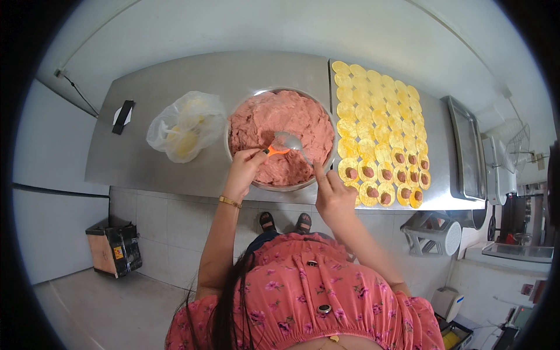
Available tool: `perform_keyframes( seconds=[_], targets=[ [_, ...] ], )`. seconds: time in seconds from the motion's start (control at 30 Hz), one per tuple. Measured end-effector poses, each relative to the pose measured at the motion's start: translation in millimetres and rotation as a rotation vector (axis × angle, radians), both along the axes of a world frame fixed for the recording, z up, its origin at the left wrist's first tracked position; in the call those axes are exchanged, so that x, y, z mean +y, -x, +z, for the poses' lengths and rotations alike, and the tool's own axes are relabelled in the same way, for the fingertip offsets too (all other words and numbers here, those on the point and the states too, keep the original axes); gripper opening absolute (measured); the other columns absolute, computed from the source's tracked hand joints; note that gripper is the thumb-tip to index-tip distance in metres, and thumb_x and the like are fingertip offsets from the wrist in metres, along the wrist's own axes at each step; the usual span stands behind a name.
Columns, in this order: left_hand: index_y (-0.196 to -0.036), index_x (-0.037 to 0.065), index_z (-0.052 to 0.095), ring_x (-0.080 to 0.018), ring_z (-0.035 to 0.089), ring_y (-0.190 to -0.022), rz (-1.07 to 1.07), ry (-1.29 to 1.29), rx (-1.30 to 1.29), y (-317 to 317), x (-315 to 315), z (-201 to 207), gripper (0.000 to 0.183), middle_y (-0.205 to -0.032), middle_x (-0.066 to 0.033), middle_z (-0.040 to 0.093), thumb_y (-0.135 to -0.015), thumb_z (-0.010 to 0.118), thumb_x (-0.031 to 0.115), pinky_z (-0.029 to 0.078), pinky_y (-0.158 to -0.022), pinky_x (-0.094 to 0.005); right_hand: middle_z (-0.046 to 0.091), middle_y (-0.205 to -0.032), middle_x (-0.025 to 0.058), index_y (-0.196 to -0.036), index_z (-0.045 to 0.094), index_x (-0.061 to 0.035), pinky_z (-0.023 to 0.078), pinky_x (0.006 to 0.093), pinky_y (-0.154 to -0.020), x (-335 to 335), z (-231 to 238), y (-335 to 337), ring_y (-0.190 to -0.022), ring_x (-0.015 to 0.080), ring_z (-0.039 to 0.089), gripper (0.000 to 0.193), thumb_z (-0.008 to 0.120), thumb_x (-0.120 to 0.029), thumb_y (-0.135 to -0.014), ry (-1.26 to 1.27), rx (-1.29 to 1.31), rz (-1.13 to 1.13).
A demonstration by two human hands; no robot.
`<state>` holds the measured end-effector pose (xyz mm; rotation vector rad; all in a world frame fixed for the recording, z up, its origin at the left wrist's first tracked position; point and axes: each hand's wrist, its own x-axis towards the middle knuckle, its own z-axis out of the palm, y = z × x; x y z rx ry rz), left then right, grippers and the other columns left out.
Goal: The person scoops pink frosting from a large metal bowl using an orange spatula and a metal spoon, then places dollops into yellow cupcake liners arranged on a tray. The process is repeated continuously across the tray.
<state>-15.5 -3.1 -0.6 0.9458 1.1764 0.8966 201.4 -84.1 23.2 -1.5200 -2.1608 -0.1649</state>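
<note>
Pale walls and a tiled floor (pixel 151 213) surround the steel bench (pixel 175 73) I stand at. My left hand (pixel 247 167) is closed around the handle of an orange tool (pixel 278 150), whose far end meets the bowl of a metal spoon (pixel 287 140); I cannot tell what kind of tool it is. My right hand (pixel 331 188) grips that spoon by its handle, the forefinger stretched along it. Both tools are over the soft pink mixture (pixel 280 108) heaped in a wide metal basin (pixel 280 188), with a hollow scooped on the side nearest me. Around my left wrist sits a gold-coloured bracelet (pixel 230 202). To the right of the basin, thin yellow rounds (pixel 363 99) lie in close rows, and those toward my edge of the bench carry small pink lumps (pixel 368 172). To the left of the basin rests a clear plastic bag (pixel 201 111) with more yellow pieces (pixel 182 143) inside. Farther out, a dark strip (pixel 122 118) lies near the bench's left end and a metal tray (pixel 466 146) at its right end. Below, a grey stool (pixel 430 230) stands to the right, and a box (pixel 115 251) sits on the floor to the left.
</note>
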Motion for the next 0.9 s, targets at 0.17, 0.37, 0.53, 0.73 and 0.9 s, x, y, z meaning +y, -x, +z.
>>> perform_keyframes(
  seconds=[0.17, 0.37, 0.53, 0.73, 0.9],
  targets=[
    [-0.069, 0.004, 0.056, 0.0002, 0.029, -0.051, -0.048, 0.013, -0.137, 6.3, -2.9, 16.3, 0.021, -0.058, 0.0082, 0.037, -0.088, 0.056, 0.011, 0.019, -0.045, -0.0189, 0.051, -0.077, 0.0067, -0.127, 0.052, -0.0038, 0.045, 0.0311, -0.046, 10.2, -29.5, 1.3, -0.055, 0.0185, 0.056, 0.062, 0.059, 0.003, -0.066, -0.016, -0.009, 0.037],
    [-0.071, 0.000, 0.058, -0.0029, 0.034, -0.052, -0.096, -0.209, 0.105, 13.4, -1.8, 10.5, 0.020, -0.060, 0.0063, 0.043, -0.088, 0.056, 0.011, 0.025, -0.046, -0.0220, 0.054, -0.080, 0.0085, -0.125, 0.053, -0.0064, 0.047, 0.0341, -0.047, 31.2, -29.1, -6.3, -0.056, 0.0252, 0.058, 0.058, 0.057, 0.004, -0.068, 0.089, 0.200, 0.078],
    [-0.075, -0.003, 0.059, -0.0060, 0.041, -0.054, -0.100, -0.410, 0.332, 18.3, 4.2, -0.8, 0.020, -0.058, 0.0004, 0.049, -0.087, 0.056, 0.013, 0.033, -0.048, -0.0264, 0.053, -0.080, 0.0081, -0.123, 0.054, -0.0051, 0.049, 0.0340, -0.048, 37.8, -12.2, -9.0, -0.056, 0.0244, 0.059, 0.058, 0.057, 0.002, -0.066, 0.128, 0.148, 0.113],
    [-0.073, -0.004, 0.059, -0.0067, 0.044, -0.053, -0.107, -0.390, 0.348, 21.7, 14.7, 1.0, 0.021, -0.056, -0.0024, 0.049, -0.086, 0.057, 0.012, 0.035, -0.049, -0.0272, 0.049, -0.077, 0.0052, -0.125, 0.053, -0.0020, 0.047, 0.0295, -0.047, 26.6, -15.9, 2.9, -0.058, 0.0168, 0.056, 0.062, 0.058, -0.001, -0.063, -0.009, -0.093, 0.125],
    [-0.069, 0.000, 0.055, -0.0030, 0.039, -0.056, -0.106, -0.396, 0.298, 23.7, 12.1, 8.1, 0.021, -0.060, 0.0038, 0.047, -0.087, 0.053, 0.009, 0.030, -0.049, -0.0219, 0.048, -0.076, 0.0046, -0.125, 0.054, -0.0036, 0.044, 0.0297, -0.045, 33.0, -26.7, 7.3, -0.056, 0.0169, 0.054, 0.063, 0.058, 0.003, -0.063, -0.051, -0.056, 0.093]
  ],
)
